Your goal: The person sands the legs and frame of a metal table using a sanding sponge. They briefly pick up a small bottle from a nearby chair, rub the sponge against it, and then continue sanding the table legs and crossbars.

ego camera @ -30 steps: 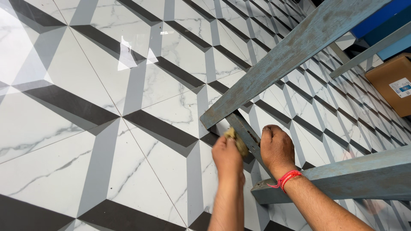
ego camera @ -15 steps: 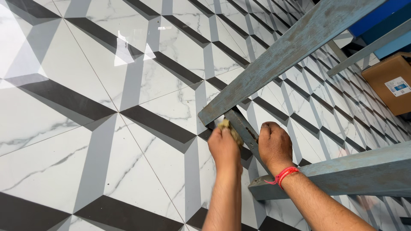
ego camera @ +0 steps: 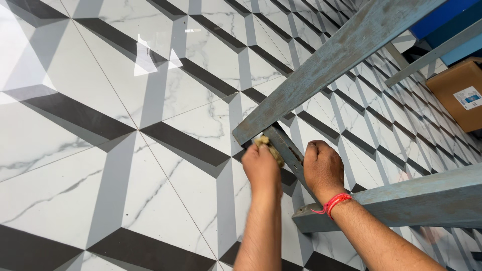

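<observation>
Head view, brown cardboard box [ego camera: 458,93] far right, white-blue label [ego camera: 471,98]

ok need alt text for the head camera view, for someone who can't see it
Seen from above, a person's left hand presses a small tan pad against the short crossbar of a worn blue-grey metal frame, while the right hand, with a red thread at the wrist, grips that bar. Below lies a glossy white, grey and black tiled floor; a cardboard box sits at right.
</observation>
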